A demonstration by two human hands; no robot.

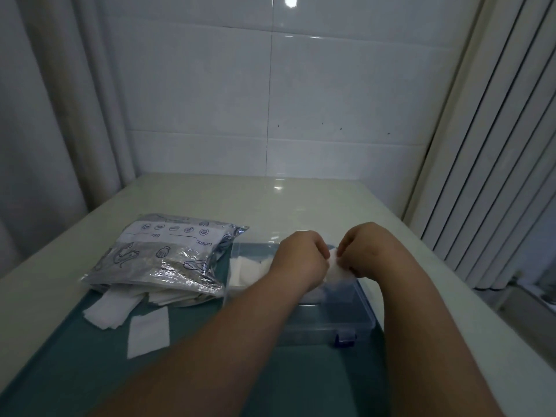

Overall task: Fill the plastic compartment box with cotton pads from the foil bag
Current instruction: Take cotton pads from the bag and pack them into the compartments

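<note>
Clear plastic compartment box (331, 323) lies centre frame. Over its far half, the left hand (301, 263) and right hand (368, 251) both pinch white cotton pads (337, 270) in curled fingers (349, 248), directly above a compartment. Silver foil bag (168, 257) lies left.

Dim, blue-grey light. A round glare spot sits on the tiled wall (210, 85) far beyond the fingers (349, 251), with a fainter reflection on the glossy table (210, 191) past them. Left of the fingers the foil bag (168, 260) throws crinkled highlights. The cotton pad (337, 270) they pinch is a textureless pale smear. Forearms (240, 341) nearer than the fingers look soft; vertical slats (487, 145) to their right splay with wide-angle distortion.
</note>
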